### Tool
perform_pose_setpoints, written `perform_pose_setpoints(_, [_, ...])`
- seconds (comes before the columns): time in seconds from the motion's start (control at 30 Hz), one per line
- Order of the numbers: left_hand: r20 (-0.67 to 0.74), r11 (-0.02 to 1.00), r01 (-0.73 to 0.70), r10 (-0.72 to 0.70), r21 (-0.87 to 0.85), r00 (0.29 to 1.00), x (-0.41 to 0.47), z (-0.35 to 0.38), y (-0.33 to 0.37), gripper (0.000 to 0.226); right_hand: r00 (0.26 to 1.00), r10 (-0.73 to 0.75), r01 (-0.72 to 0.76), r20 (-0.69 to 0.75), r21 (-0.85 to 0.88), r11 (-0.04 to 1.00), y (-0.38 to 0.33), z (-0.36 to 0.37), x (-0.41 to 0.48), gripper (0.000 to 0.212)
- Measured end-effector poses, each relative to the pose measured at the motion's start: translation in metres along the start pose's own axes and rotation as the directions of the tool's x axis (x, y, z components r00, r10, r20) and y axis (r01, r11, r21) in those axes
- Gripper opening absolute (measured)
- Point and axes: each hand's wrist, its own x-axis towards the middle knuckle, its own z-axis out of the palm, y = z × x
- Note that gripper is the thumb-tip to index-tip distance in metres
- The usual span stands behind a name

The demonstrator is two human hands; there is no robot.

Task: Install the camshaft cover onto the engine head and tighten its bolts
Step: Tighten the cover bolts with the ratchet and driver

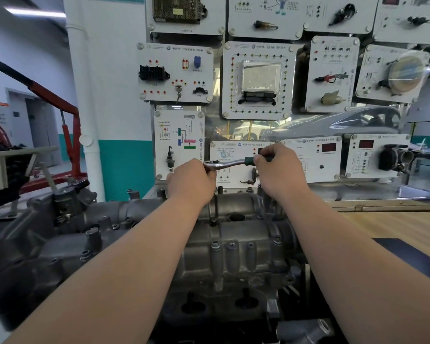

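Currently the right hand (pixel 278 170) is clamped round the green and black grip of a chrome ratchet wrench (pixel 230 164), thumb laid along the grip and knuckles towards the camera. The left hand (pixel 193 180) is curled about the wrench's drive end. Its fingers are hidden behind its own back, so I cannot tell whether they wrap the ratchet head itself or an extension or socket below it. The wrench lies nearly level between the 2 hands, raised above the far edge of the engine.

Below the hands, the grey cast-metal camshaft cover (pixel 233 234) is seated across the darker engine head (pixel 219 316), running left to right on the bench (pixel 395 224) with its wood-grain top. Several dark bolts (pixel 215 243) stand in the bosses along the cover. How far each is driven cannot be read from here.

I judge the step in hand to be tightening, since the cover is already in place and the tool is set over a fastener at the rear edge, out of sight behind the left hand. The next move calls for the left hand to keep the drive end square on the bolt while the right sweeps the handle. It has little room to swing, because the white panelled training board (pixel 258 80) stands just behind. A tilted socket could slip off or round the bolt head.
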Motion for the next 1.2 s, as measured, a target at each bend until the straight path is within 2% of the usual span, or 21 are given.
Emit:
perform_pose_setpoints(0.1, [-0.023,1.0,-0.001,0.001,0.007,1.0,0.001,0.002,0.0,0.029,0.999,0.008,-0.003,0.049,-0.098,0.995,-0.004,0.003,0.004,0.03])
perform_pose_setpoints(0.2, [-0.089,1.0,-0.017,0.018,0.01,0.996,0.003,0.002,-0.003,0.026,0.999,-0.033,0.037,0.027,-0.162,0.986,-0.005,-0.002,-0.006,0.027])
perform_pose_setpoints(0.33, [-0.138,0.987,-0.15,0.155,0.049,0.978,0.003,0.003,-0.001,0.026,0.986,-0.166,0.162,0.004,-0.224,0.961,-0.015,-0.011,-0.033,0.024])
perform_pose_setpoints(0.43, [-0.131,0.973,-0.209,0.221,0.099,0.966,0.007,0.0,-0.001,0.018,0.953,-0.287,0.303,0.099,-0.242,0.922,-0.035,-0.006,-0.058,0.024])
perform_pose_setpoints(0.53, [-0.12,0.979,-0.131,0.15,0.153,0.981,0.006,0.009,0.005,0.017,0.886,-0.409,0.449,0.217,-0.189,0.873,-0.06,0.009,-0.08,0.024])
perform_pose_setpoints(0.6, [-0.215,0.968,-0.031,0.086,0.247,0.973,0.001,0.017,0.011,0.024,0.849,-0.456,0.508,0.268,-0.175,0.843,-0.069,0.015,-0.087,0.025])
perform_pose_setpoints(0.63, [-0.244,0.975,-0.026,0.081,0.219,0.967,0.001,0.018,0.009,0.023,0.842,-0.464,0.518,0.276,-0.177,0.837,-0.07,0.015,-0.087,0.024])
perform_pose_setpoints(0.73, [-0.101,0.987,-0.122,0.111,-0.108,0.989,0.008,0.009,0.0,0.008,0.87,-0.439,0.481,0.225,-0.196,0.854,-0.061,0.001,-0.077,0.022])
perform_pose_setpoints(0.8, [-0.1,0.977,-0.117,0.101,-0.179,0.99,0.009,0.002,-0.002,0.012,0.911,-0.375,0.409,0.172,-0.256,0.876,-0.05,-0.01,-0.065,0.025])
perform_pose_setpoints(0.93, [-0.088,0.968,-0.081,0.061,-0.237,0.994,0.004,0.0,0.003,0.018,0.972,-0.215,0.234,0.093,-0.398,0.887,-0.03,-0.014,-0.038,0.034])
perform_pose_setpoints(1.1, [-0.064,0.959,-0.086,0.071,-0.271,0.995,0.003,-0.001,0.001,0.016,0.99,-0.033,0.093,0.135,-0.467,0.879,-0.019,0.004,-0.008,0.042])
perform_pose_setpoints(1.2, [-0.075,0.964,-0.129,0.115,-0.234,0.991,0.0,-0.001,0.002,0.017,0.994,-0.036,0.079,0.105,-0.442,0.893,-0.018,0.005,-0.009,0.043])
